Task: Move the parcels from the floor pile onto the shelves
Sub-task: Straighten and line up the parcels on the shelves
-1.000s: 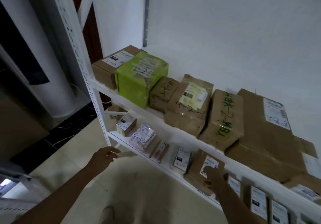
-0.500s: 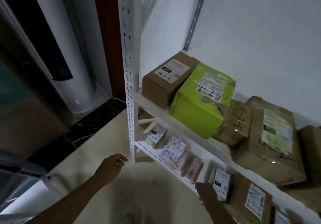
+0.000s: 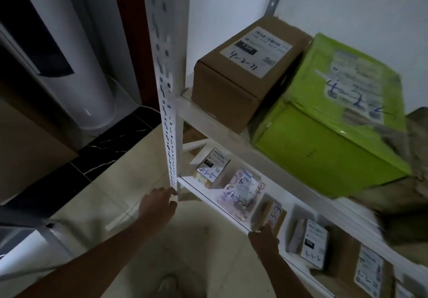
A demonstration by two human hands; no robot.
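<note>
At the foot of the white upright post (image 3: 171,149), the fingers (image 3: 168,193) of the left hand (image 3: 158,206) are seen loosely stretched, with their tips laid against the metal and nothing held; half a second ago that hand was hanging free in front of the rack. The fingers of the right hand (image 3: 264,241) are hidden behind the back of the hand, so it cannot be told whether they are spread or curled. This hand is set at the front edge of the lower shelf (image 3: 203,193), just below the small brown parcel marked 3-3 (image 3: 273,214), whereas a second ago it was laid on a labelled brown parcel further right on the same shelf. That parcel is judged to have been let go and left shelved. Beyond the 3-3 parcel, the pink pouch (image 3: 240,193) and the small box marked 4-3-5 (image 3: 210,168) are ranged towards the post. On the upper shelf (image 3: 208,118) the brown box marked 4-2-11 (image 3: 240,73) and the green parcel (image 3: 324,135) are stood close side by side. The floor pile is not shown, only tiled floor (image 3: 104,205), so a turn back to the pile is judged to be needed next
</note>
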